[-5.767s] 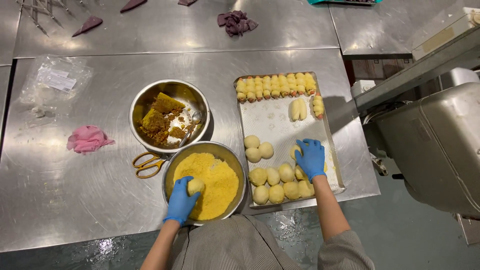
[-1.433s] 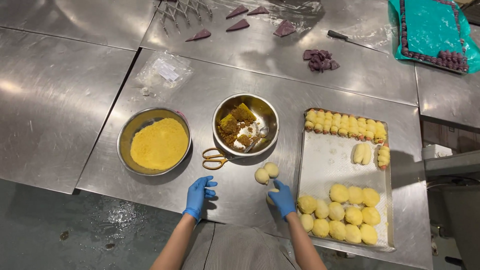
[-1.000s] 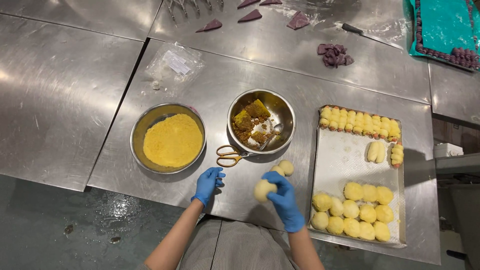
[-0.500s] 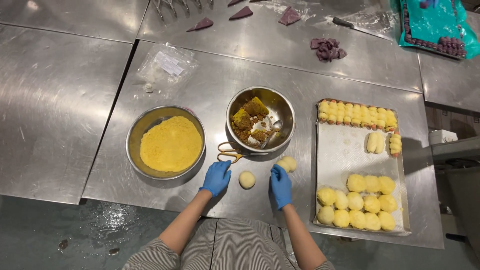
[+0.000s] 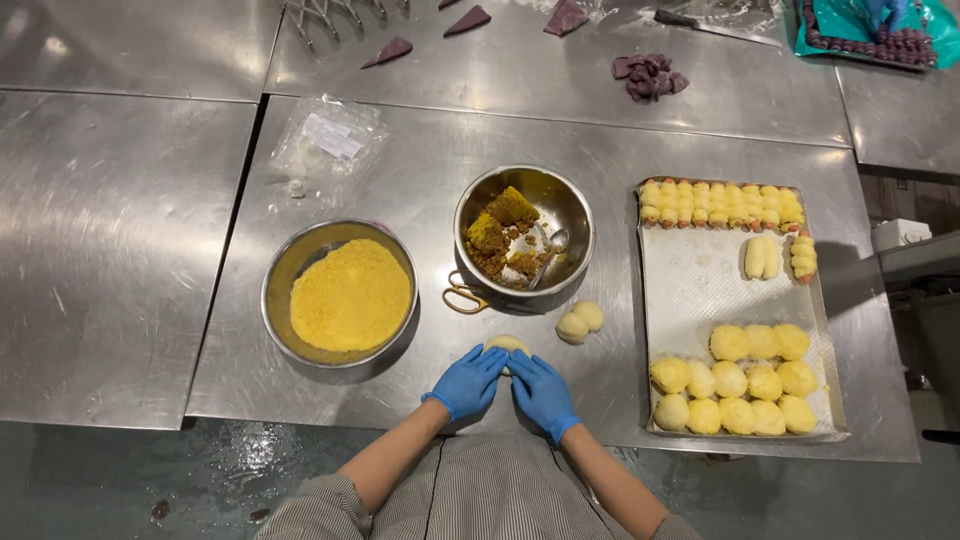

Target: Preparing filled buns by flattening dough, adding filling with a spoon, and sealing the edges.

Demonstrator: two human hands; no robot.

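Both my hands wear blue gloves and lie side by side on the steel table (image 5: 150, 250) near its front edge. My left hand (image 5: 468, 381) and my right hand (image 5: 541, 391) press flat on a pale yellow dough ball (image 5: 508, 344) whose top peeks out past the fingertips. Two more dough balls (image 5: 579, 321) sit just to the right. Above them stands a steel bowl of brown filling (image 5: 523, 238) with a spoon in it.
A steel bowl of yellow crumbs (image 5: 340, 293) stands at the left. Yellow-handled scissors (image 5: 462, 296) lie by the filling bowl. A baking tray (image 5: 700, 290) on the right holds several dough balls and rolled pieces. A plastic bag (image 5: 328, 140) and purple dough scraps (image 5: 648, 75) lie farther back.
The crumb bowl has gone to the left of the filling bowl. My hands set a dough ball on the table and came together; both now press down on it.
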